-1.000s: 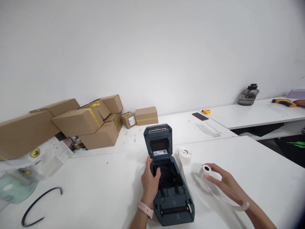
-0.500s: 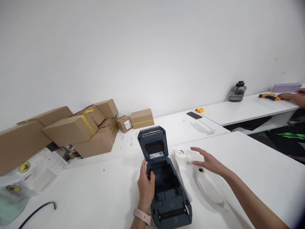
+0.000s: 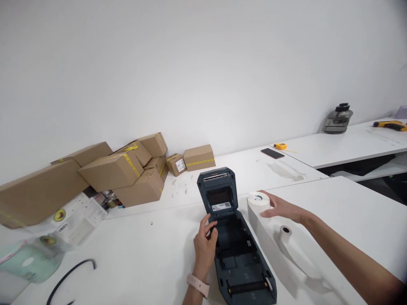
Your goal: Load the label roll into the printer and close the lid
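A dark label printer (image 3: pixel 243 254) stands on the white table with its lid (image 3: pixel 219 190) raised and its inside bare. My left hand (image 3: pixel 206 241), with a pink band on the wrist, rests at the printer's left edge, its fingers bent over the rim. To the printer's right, my right hand (image 3: pixel 278 207) is wrapped round the right side of a large white label roll (image 3: pixel 258 199), whose strip trails toward the front. A smaller white roll (image 3: pixel 285 234) with a dark core stands just in front of that hand, its own strip partly unrolled.
Cardboard boxes (image 3: pixel 108 169) are piled at the left back, beside plastic packages (image 3: pixel 73 224). A black cable (image 3: pixel 68 273) lies at the front left. Behind are a phone (image 3: pixel 272 153), tape measure (image 3: pixel 280 146), bottle (image 3: pixel 338 120) and yellow-black tool (image 3: pixel 391 125).
My right hand has reached the large roll and closed on its side. My left hand's fingers have shifted on the printer's edge. The view has turned, and the other person's hands have left it.
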`<state>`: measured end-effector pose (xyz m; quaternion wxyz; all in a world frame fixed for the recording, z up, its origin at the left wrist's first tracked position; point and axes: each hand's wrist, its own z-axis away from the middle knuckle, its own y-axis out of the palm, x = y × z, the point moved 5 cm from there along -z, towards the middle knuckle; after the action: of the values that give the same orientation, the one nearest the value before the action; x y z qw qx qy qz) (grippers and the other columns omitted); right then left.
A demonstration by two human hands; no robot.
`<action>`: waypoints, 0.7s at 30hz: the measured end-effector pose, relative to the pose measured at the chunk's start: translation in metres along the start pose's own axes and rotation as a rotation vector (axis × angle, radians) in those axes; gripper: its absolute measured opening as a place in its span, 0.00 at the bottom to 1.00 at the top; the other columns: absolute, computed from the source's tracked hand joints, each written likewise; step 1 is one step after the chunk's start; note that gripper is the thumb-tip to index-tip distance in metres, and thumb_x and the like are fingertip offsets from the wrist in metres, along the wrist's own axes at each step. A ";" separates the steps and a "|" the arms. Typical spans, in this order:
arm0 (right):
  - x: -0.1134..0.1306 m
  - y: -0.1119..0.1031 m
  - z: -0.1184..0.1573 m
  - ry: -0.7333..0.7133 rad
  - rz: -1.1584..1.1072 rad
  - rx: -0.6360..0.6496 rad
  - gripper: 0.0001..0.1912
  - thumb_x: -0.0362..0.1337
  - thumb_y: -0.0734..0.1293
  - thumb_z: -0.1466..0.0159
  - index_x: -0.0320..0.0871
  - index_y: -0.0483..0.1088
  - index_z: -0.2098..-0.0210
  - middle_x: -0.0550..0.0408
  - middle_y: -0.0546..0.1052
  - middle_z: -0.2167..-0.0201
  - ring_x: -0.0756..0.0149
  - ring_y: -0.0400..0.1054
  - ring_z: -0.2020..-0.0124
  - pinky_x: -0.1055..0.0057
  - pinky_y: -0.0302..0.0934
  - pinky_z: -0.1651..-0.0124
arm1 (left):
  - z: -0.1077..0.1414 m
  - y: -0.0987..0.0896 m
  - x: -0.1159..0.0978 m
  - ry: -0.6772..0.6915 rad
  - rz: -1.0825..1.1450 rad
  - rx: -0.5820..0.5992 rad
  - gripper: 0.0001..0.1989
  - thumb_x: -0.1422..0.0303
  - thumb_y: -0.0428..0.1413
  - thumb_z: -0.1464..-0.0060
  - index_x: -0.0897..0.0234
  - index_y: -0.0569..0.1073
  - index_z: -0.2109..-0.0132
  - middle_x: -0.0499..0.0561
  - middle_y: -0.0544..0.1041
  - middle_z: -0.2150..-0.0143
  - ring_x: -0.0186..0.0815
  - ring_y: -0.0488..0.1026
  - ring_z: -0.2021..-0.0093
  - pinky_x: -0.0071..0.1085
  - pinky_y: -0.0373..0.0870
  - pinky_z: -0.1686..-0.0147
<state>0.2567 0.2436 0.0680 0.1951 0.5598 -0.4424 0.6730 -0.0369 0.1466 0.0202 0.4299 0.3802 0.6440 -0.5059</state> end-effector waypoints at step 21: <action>0.023 0.142 -0.073 -0.059 0.799 0.474 0.50 0.55 0.78 0.58 0.42 0.69 0.39 0.39 0.74 0.42 0.36 0.66 0.40 0.48 0.56 0.39 | 0.009 0.004 0.000 0.031 0.084 -0.052 0.23 0.58 0.52 0.37 0.60 0.65 0.39 0.61 0.78 0.44 0.42 0.75 0.43 0.39 0.71 0.47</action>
<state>0.0998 0.2220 0.0374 -0.2253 0.3935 -0.4626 0.7619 -0.0316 0.1388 0.0178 0.4504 0.4034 0.6470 -0.4645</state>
